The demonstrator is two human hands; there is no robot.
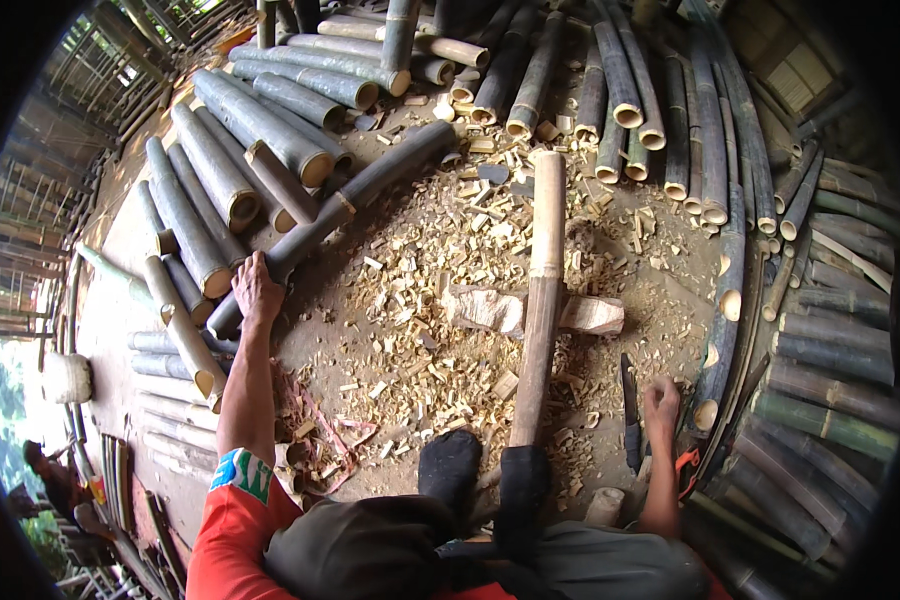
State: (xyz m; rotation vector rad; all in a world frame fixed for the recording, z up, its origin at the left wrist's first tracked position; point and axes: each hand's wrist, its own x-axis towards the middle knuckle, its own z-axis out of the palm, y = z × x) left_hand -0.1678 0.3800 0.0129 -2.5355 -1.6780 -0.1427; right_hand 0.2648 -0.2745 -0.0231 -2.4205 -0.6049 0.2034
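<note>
My left hand is closed around a long dark bamboo pole, near its lower left end. The pole slants up to the right across the wood chips, beside a row of cut bamboo pieces. My right hand hangs in a loose fist at the right, with nothing seen in it. Next to it a long knife with a dark handle lies on the ground. Between my feet and the far piles, a pale brown bamboo length rests across a rough wood block, its near end by my dark-covered foot.
Bamboo pieces lie in rows at the far left, and more poles at the far side. Dark bamboo is stacked along the right. Chips cover the middle ground. A white container stands left; a person is at lower left.
</note>
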